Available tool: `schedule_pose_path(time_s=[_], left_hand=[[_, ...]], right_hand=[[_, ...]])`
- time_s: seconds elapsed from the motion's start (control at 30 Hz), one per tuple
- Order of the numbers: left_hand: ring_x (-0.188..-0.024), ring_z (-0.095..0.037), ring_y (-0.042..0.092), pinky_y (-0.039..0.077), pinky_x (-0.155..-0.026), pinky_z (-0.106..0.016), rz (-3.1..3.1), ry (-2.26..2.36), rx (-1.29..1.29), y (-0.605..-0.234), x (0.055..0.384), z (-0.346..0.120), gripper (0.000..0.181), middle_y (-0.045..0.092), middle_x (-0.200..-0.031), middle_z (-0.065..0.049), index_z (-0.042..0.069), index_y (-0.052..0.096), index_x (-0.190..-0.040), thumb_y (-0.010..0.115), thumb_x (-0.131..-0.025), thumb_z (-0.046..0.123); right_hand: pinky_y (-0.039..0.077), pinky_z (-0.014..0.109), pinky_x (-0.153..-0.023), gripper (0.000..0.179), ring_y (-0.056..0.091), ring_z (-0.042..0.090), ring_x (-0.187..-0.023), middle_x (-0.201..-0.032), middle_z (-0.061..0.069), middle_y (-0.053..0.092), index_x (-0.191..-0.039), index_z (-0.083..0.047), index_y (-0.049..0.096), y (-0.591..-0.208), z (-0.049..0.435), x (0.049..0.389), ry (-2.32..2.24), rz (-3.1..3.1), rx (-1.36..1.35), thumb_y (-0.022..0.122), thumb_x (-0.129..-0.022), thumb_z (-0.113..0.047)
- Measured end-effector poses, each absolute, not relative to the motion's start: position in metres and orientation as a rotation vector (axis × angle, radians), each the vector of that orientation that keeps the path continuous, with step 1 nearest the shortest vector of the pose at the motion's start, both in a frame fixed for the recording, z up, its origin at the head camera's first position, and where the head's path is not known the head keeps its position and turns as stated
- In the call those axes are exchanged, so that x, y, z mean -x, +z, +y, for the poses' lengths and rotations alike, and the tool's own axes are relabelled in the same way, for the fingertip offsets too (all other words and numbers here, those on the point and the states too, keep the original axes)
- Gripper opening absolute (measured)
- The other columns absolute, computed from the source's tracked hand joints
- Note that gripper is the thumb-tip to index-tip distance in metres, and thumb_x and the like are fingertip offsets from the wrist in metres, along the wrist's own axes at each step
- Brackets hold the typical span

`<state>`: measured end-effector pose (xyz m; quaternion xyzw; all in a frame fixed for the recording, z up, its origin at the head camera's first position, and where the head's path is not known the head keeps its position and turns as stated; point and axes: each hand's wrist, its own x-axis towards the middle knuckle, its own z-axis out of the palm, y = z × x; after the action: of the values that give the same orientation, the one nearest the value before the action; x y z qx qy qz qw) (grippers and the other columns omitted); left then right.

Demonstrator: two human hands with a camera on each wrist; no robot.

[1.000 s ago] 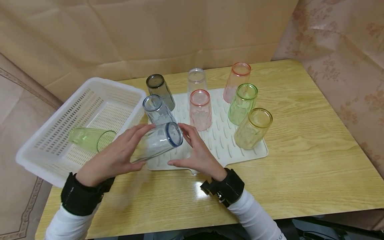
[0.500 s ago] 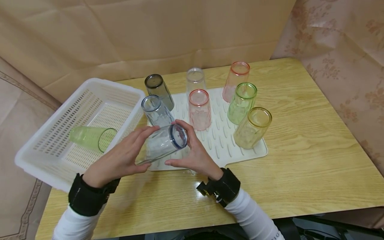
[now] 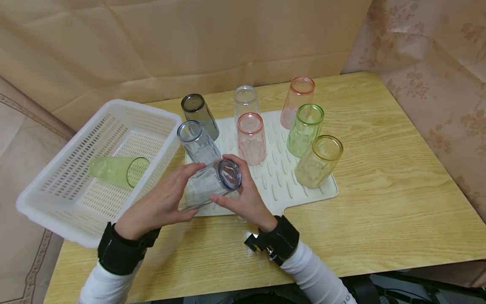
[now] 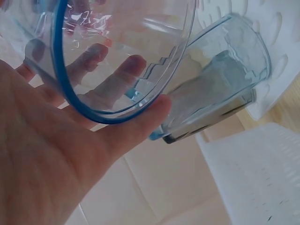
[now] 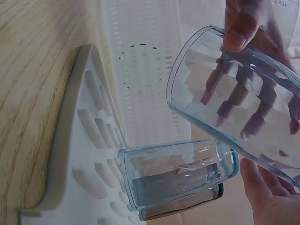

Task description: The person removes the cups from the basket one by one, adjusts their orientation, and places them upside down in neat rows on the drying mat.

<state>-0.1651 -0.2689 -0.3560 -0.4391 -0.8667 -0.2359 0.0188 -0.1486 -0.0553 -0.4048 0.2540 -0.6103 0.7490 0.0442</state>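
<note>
In the head view both hands hold a clear bluish glass (image 3: 206,185), tilted over the front left of a white drying mat (image 3: 281,185). My left hand (image 3: 163,196) grips it round the side near its open end. My right hand (image 3: 244,194) curls round the end with the thick blue base, thumb on the side. Just behind stands another blue glass (image 3: 199,141), upside down, with a dark grey glass (image 3: 201,116) beyond it. In the left wrist view, fingers show through the held glass (image 4: 126,28). In the right wrist view its rim (image 5: 176,75) faces left.
A white slotted basket (image 3: 45,185) stands at the left, with a green glass (image 3: 117,171) lying inside. Upside-down glasses stand on the mat: clear (image 3: 246,99), pink (image 3: 251,141), another pink (image 3: 297,103), green (image 3: 305,131) and yellow (image 3: 319,162). The wooden table (image 3: 391,177) extends right.
Both hands have brought the held glass slightly right and turned its base more toward the camera. My right thumb has come up onto the glass, and my right hand has closed round its base end.
</note>
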Motion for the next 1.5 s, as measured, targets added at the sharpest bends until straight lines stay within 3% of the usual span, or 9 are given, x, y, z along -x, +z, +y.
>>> schedule_pose_path(time_s=[0.57, 0.87, 1.13, 1.5], left_hand=[[-0.118, -0.026, 0.043, 0.042, -0.095, -0.047, -2.659, -0.775, 1.372, -0.368, 0.167, -0.257, 0.101, 0.039, -0.134, -0.016, 0.006, 0.019, -0.141, 0.08, -0.064, 0.026], [-0.123, -0.028, 0.037, 0.04, -0.097, -0.048, -2.691, -0.784, 1.349, -0.37, 0.169, -0.256, 0.106, 0.036, -0.136, -0.018, 0.009, 0.015, -0.144, 0.081, -0.063, 0.031], [-0.123, -0.027, 0.038, 0.038, -0.098, -0.052, -2.77, -0.909, 1.274, -0.373, 0.171, -0.27, 0.107, 0.035, -0.137, -0.017, 0.014, 0.013, -0.146, 0.081, -0.065, 0.027], [-0.119, -0.028, 0.042, 0.044, -0.092, -0.05, -2.81, -0.798, 1.275, -0.382, 0.172, -0.28, 0.083, 0.043, -0.133, -0.015, 0.014, 0.031, -0.141, 0.076, -0.071, 0.027]], right_hand=[[0.045, 0.042, -0.092, 0.076, 0.052, 0.023, -0.111, -0.122, 0.014, 0.054, -0.129, -0.01, 0.034, -0.398, -0.044, 0.147, 2.017, -2.025, -0.684, 0.077, -0.067, -0.003], [0.047, 0.046, -0.088, 0.074, 0.053, 0.028, -0.108, -0.118, 0.023, 0.054, -0.126, 0.003, 0.035, -0.371, -0.033, 0.137, 1.906, -2.114, -0.661, 0.076, -0.064, 0.003], [0.044, 0.049, -0.091, 0.075, 0.051, 0.03, -0.109, -0.119, 0.026, 0.051, -0.125, 0.007, 0.035, -0.367, -0.02, 0.138, 1.798, -2.16, -0.647, 0.076, -0.062, 0.004], [0.043, 0.049, -0.089, 0.073, 0.051, 0.031, -0.106, -0.115, 0.022, 0.054, -0.126, 0.003, 0.037, -0.368, 0.001, 0.143, 1.659, -2.282, -0.524, 0.077, -0.065, -0.001]])
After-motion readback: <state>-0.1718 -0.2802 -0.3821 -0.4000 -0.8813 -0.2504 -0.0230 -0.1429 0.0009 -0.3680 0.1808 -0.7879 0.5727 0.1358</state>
